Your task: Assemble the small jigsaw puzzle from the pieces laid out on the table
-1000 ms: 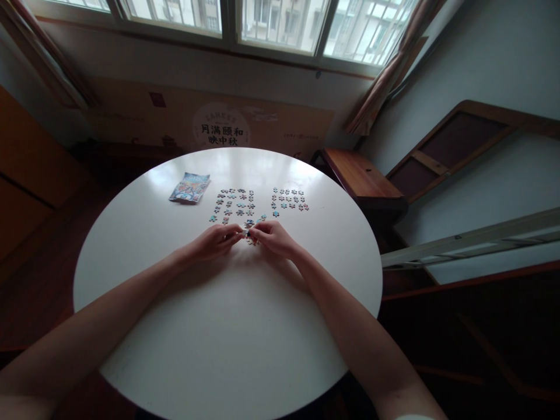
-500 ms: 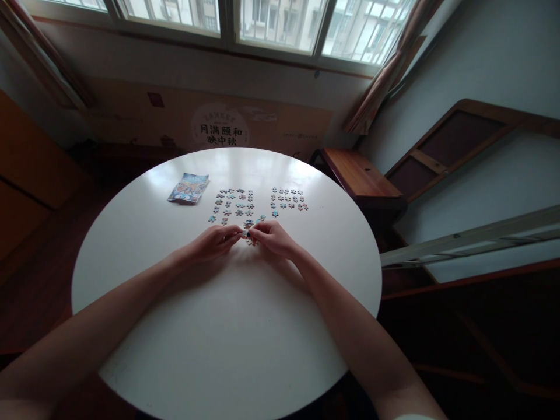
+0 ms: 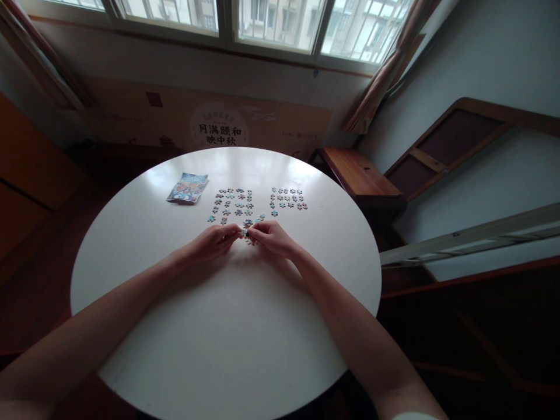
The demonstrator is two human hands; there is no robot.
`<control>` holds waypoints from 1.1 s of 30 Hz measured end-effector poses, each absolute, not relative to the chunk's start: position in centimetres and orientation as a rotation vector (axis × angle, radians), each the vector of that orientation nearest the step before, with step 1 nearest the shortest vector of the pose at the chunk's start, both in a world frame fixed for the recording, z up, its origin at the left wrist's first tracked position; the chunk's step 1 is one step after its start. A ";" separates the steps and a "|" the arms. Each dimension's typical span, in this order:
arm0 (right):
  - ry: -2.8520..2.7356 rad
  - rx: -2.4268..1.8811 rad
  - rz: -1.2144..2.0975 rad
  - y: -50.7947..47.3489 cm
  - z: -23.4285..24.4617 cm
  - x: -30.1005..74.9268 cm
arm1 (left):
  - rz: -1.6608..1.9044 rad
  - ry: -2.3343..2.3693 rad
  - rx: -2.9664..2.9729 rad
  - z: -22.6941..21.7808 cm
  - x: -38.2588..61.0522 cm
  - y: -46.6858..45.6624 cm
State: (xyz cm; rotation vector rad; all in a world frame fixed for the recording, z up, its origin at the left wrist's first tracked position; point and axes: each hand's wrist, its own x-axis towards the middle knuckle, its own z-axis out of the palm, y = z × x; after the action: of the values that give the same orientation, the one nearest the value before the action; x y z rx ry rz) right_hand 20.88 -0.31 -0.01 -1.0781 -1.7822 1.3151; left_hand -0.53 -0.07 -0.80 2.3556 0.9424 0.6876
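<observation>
My left hand (image 3: 215,240) and my right hand (image 3: 272,237) meet near the middle of the white round table (image 3: 227,338), fingertips pinched close together. Between them is a small jigsaw puzzle piece (image 3: 244,233), gripped by both hands. Just under and behind the fingertips lies a small heap of puzzle pieces (image 3: 248,223), partly hidden by the hands. Farther back, several loose pieces (image 3: 238,205) lie spread in rows at the left. A second group of pieces (image 3: 286,198) is laid out in rows to the right.
A colourful printed packet (image 3: 188,188) lies at the table's back left. Beyond the table's right edge stands a wooden bench or low table (image 3: 361,172). Windows (image 3: 280,26) and a printed banner (image 3: 153,119) are along the far wall.
Both hands stay pinched at nearly the same spot over the heap. The view has shifted very slightly; the laid-out pieces and the packet have not moved on the table.
</observation>
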 end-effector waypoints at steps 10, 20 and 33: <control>-1.781 -1.077 1.321 -0.5 0.5 20.8 | 0.674 0.979 2.291 -0.5 -0.4 -0.2; -1.787 -1.067 1.317 -0.4 0.3 20.8 | 0.662 0.988 2.325 -0.8 -0.5 0.0; -1.773 -1.071 1.334 -0.6 0.5 20.8 | 0.670 0.970 2.329 -1.0 -0.6 0.1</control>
State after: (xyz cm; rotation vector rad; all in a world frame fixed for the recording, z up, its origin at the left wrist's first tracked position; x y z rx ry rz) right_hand 20.79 -0.60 0.47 -1.0713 -1.7729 1.3341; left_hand -0.56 0.06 -1.00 2.3291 0.9701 0.6699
